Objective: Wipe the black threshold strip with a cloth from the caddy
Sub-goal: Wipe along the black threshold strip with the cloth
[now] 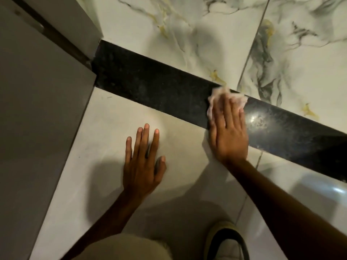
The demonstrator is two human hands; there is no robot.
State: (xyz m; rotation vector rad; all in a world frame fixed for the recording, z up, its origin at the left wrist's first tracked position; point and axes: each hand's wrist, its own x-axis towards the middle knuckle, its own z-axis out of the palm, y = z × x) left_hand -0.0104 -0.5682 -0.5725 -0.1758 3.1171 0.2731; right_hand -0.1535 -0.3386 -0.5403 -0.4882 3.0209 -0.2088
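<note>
A black speckled threshold strip runs diagonally across the floor from the upper left to the right edge. My right hand lies flat across it near the middle, pressing a pale crumpled cloth onto the strip; the cloth shows past the fingertips. On the plain light floor tile just below the strip rests my left hand, palm down with fingers spread, holding nothing. The caddy is not in view.
A grey door and frame fill the left side, meeting the strip's left end. Marbled tiles lie beyond the strip. My knee and a shoe are at the bottom edge.
</note>
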